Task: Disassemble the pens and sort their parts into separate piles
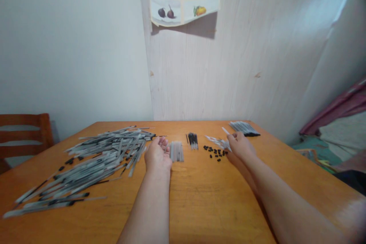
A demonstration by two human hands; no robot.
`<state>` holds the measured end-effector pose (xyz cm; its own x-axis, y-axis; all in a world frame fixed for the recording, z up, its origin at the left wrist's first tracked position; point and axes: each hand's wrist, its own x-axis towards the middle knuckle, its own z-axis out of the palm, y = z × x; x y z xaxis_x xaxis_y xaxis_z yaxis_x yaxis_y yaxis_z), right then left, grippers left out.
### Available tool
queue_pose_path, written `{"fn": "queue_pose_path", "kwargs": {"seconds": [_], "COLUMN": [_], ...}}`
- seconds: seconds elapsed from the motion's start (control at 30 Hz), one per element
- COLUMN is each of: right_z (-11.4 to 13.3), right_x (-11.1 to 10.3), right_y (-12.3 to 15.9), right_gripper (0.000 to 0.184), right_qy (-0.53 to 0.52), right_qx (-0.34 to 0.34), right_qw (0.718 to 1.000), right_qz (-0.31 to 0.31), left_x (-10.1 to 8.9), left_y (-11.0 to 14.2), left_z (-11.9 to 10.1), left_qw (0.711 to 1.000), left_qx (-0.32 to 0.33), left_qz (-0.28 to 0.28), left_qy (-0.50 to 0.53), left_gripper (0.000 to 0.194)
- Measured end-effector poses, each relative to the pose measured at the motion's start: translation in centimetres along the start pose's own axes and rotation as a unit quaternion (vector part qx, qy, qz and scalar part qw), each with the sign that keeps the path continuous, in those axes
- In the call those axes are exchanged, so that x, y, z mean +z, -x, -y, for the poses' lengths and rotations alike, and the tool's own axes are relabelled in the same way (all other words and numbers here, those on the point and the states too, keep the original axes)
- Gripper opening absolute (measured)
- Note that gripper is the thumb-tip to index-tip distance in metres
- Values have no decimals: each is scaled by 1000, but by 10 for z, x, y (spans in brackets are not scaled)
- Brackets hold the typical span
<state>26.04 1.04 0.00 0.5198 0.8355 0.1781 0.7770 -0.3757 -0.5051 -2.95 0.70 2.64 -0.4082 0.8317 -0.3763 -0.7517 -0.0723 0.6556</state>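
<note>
My left hand (158, 153) rests palm up on the table with its fingers loosely curled and apart; I see nothing held in it. Just right of it lies a row of clear plastic tubes (177, 151). Farther on is a small bundle of thin black-ended sticks (193, 141), resembling pen refills. My right hand (241, 145) is closed in a pinch, with a slim white tube (225, 130) sticking out past the fingers. Below it are several white pointed pieces (215, 141), partly covered by the hand, and scattered small black caps (216, 156).
A large loose pile of clear and black pen-like tubes (94, 164) spreads over the left side of the wooden table (200, 206). Neatly aligned black-ended tubes (244, 128) lie at the far right. A wooden chair (24, 133) stands left; fabric (343, 133) lies at right.
</note>
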Motion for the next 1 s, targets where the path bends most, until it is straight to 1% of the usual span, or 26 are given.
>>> {"fn": "queue_pose_path", "kwargs": {"seconds": [0.13, 0.27, 0.43, 0.5, 0.63, 0.77, 0.9, 1.0], "right_z": [11, 28, 53, 62, 81, 101, 120, 133], "right_x": [2, 6, 15, 22, 37, 53, 69, 80], "right_y": [8, 25, 46, 52, 58, 63, 63, 63], "right_gripper": [37, 31, 28, 26, 21, 22, 19, 17], "right_qy": [-30, -47, -54, -62, -95, -123, -79, -49], "right_qx": [-71, -126, -175, -188, -210, -224, -209, -206], "right_qw": [997, 991, 982, 978, 970, 960, 962, 963], "right_qz": [-3, -2, 44, 62, 73, 116, 154, 166], "left_x": [-1, -1, -2, -3, -4, -3, -4, -4], "left_y": [-2, -2, -2, -2, -4, -4, -6, -7], "left_z": [-5, -9, -11, -11, -11, -12, -12, -12], "left_qw": [1000, 1000, 999, 999, 999, 998, 998, 997], "left_qx": [0, -1, -6, -8, -12, -18, -16, -15], "left_qz": [-11, -19, -20, -20, -21, -28, -29, -31], "left_qy": [12, 23, 26, 32, 45, 51, 61, 70], "left_gripper": [5, 4, 5, 5, 4, 4, 3, 4]}}
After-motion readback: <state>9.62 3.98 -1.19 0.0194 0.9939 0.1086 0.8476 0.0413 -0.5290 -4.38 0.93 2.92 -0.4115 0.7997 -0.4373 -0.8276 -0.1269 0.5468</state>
